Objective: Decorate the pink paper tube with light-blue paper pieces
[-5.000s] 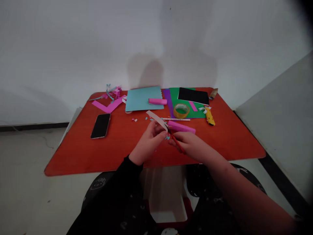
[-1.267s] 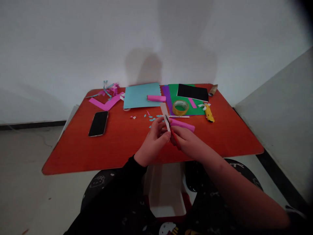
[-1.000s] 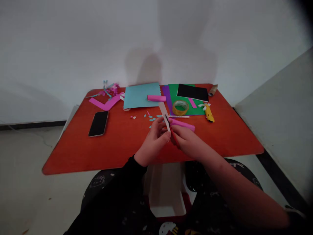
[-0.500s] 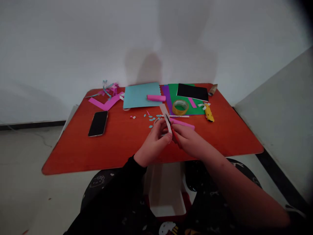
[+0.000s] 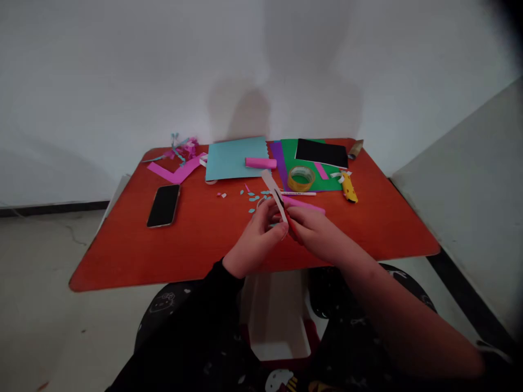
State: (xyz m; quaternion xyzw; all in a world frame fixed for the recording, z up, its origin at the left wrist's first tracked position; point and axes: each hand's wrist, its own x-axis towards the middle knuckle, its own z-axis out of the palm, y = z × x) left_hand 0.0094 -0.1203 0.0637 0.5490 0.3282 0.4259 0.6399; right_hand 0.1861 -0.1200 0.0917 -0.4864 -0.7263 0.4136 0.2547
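Red tabletop [image 5: 122, 256], left hand [image 5: 257, 239] pinching paper strip [image 5: 272, 188], right hand [image 5: 318, 239] gripping scissors [image 5: 292, 227] against it

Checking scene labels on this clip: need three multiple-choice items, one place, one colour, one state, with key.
1. Where is the yellow utility knife relative to the left hand?
A to its right
B to its left
C under it

2. What colour are the handles of the scissors in the right hand?
A yellow
B red
C blue

3. How does the phone lie on the orange-red table?
A propped on edge
B flat
C held up

1 A: it lies past the right hand, beside the green sheet.
2 B: red shows next to the white paper strip.
3 B: it rests flat on the tabletop.
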